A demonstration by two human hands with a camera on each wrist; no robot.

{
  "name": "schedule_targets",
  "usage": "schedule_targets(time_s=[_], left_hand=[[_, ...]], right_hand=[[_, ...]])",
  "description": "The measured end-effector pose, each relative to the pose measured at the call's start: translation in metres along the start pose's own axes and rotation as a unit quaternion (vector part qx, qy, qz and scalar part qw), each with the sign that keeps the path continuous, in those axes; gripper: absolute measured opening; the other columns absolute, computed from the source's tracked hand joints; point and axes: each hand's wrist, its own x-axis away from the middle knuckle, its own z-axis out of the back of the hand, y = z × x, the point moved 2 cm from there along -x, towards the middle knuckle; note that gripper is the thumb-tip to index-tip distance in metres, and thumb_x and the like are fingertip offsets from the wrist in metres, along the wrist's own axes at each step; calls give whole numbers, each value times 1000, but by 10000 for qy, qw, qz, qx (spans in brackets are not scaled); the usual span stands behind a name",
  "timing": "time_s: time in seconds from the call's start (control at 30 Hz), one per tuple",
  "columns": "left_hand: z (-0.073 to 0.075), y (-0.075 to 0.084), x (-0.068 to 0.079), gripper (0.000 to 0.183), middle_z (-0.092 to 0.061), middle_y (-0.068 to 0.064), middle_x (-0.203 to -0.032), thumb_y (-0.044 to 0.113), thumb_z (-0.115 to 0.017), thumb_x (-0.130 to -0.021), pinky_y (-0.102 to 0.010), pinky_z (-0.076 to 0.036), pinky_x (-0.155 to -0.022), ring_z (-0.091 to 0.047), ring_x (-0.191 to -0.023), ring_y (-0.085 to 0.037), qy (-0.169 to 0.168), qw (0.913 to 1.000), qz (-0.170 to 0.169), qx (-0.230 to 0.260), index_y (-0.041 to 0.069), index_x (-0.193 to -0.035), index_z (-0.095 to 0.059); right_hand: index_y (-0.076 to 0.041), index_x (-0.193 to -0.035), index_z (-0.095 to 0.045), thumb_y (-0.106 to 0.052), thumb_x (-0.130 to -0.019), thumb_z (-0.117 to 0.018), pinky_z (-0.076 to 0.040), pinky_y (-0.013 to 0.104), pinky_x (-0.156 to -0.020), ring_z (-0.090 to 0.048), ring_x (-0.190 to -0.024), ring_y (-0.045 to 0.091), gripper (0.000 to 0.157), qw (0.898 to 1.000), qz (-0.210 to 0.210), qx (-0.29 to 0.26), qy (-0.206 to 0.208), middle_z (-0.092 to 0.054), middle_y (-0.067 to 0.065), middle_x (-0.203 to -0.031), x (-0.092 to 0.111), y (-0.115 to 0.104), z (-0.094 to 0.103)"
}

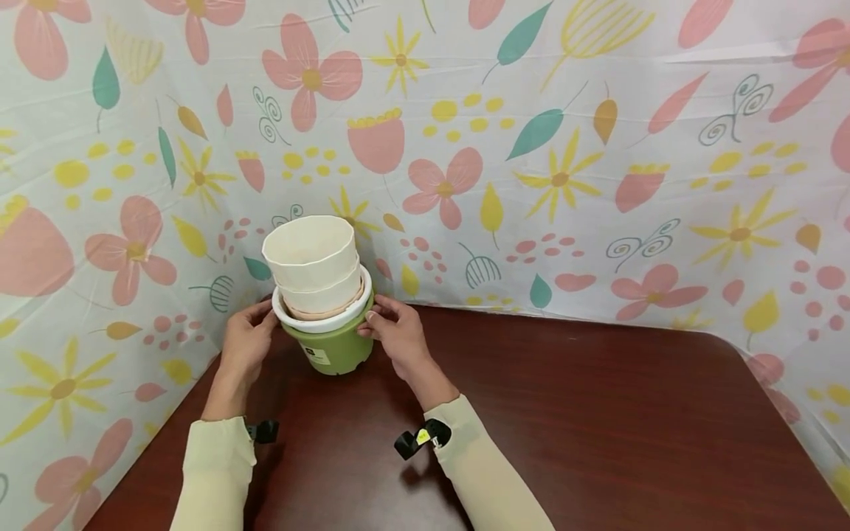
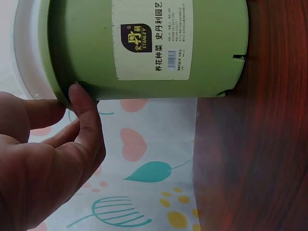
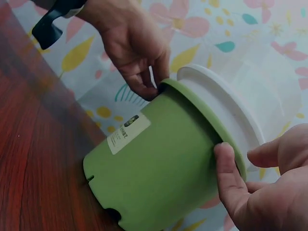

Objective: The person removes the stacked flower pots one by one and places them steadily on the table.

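Observation:
A green flowerpot point(image 1: 345, 350) with a printed label point(image 2: 175, 43) stands upright at the back left of the table. Nested inside it is a white pot whose thick rim point(image 3: 219, 89) shows above the green one. A peach-coloured rim and two cream-white faceted pots point(image 1: 312, 254) rise from the middle of the stack. My left hand point(image 1: 247, 335) grips the green pot's rim on the left, its thumb and fingers bent at the edge. On the opposite side my right hand point(image 1: 401, 335) pinches the rim, with a finger under the green lip and the thumb by the white rim.
The dark red-brown table point(image 1: 598, 413) stretches away to the right and front. A flower-printed cloth point(image 1: 505, 221) hangs close behind and to the left of the pots. Black straps point(image 1: 415, 441) are worn at both wrists.

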Motion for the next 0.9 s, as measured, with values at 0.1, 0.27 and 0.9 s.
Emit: schedule_targets(time_s=[0.1,0.27,0.9], left_hand=[[0,1,1,45,-58,-17,-142,24,-52,-113,-22,-53,-89,-61,-112,-18,-66,9999,32,79,2,-153,-55],[1,1,2,46,-58,-16,-138,23,-53,-113,-19,-56,-79,-64,-91,-7,-314,9987,-18,394,0,-153,-54],[-1,3,5,50,-59,-14,-132,19,-57,-110,-25,-61,-81,-68,-89,-7,-1204,9887,-137,883,-7,-153,-50]], right_hand=[[5,-156,-45,2,-106,-61,-63,32,-86,-72,-84,17,53,9997,70,215,8,-59,16,-118,0,0,1],[4,-156,-46,2,-105,-62,-63,30,-82,-71,-82,16,54,9994,154,322,16,-59,14,-112,-1,0,1],[6,-152,-51,4,-104,-63,-61,29,-76,-68,-80,17,50,9963,419,728,-167,-53,10,-103,-2,-9,12]])
